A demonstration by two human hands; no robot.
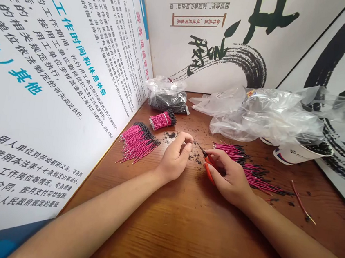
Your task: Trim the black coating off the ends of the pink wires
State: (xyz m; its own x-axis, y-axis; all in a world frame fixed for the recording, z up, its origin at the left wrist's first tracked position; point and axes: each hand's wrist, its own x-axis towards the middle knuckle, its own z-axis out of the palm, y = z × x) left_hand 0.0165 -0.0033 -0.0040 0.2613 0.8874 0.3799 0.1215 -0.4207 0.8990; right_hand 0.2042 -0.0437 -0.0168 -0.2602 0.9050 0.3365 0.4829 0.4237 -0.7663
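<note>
Right grip (pixel 227 176) closed round orange scissors (pixel 209 169) | left grip (pixel 175 157) curled, fingertips together, hold unclear | pink wires (pixel 255 178) loose on wooden surface (pixel 179 236), just beside | light, springy; take mid-length

A workroom is indicated here: boards printed with Chinese labour regulations (pixel 50 91) are propped around a wooden desk (pixel 179 236) laid with bundled pink wires (pixel 138 142).

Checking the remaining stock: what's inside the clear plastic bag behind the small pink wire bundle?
The clear plastic bag holds a dark packed mass, too fine to tell apart. Crumpled plastic covers its top, so the rest of the contents cannot be seen.
</note>
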